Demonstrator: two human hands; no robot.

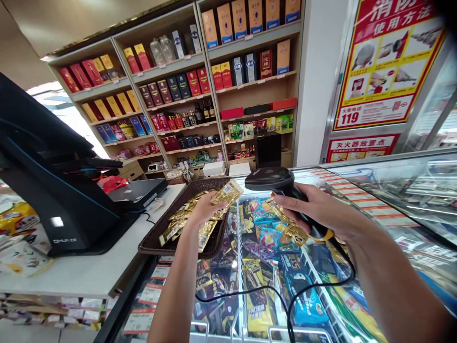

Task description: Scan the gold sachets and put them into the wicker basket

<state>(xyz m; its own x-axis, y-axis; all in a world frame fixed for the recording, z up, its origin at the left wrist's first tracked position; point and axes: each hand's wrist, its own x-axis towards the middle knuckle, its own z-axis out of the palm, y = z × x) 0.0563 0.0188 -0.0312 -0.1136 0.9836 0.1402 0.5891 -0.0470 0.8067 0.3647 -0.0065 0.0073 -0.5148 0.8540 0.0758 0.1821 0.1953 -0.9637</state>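
Observation:
My left hand (205, 208) is closed on a gold foil packet (228, 192) with a barcode, held over the right side of a brown woven basket (150, 242). More gold packets (182, 214) lie loose in that basket. My right hand (317, 209) wraps round the handle of a black barcode scanner (271, 178), its head pointing left toward the packet. Beneath the scanner, more gold foil packets (291, 228) hang by the same right hand; how its fingers hold them is partly hidden. The scanner's black cable (352, 267) loops down across the freezer.
Below my hands, a glass-topped freezer (239, 276) shows ice-cream packs in wire dividers. A black checkout scale (64, 190) stands on the white counter (89, 267) at left. Shelves of boxed bottles (171, 90) line the back wall. Price tags (143, 307) run along the freezer's edges.

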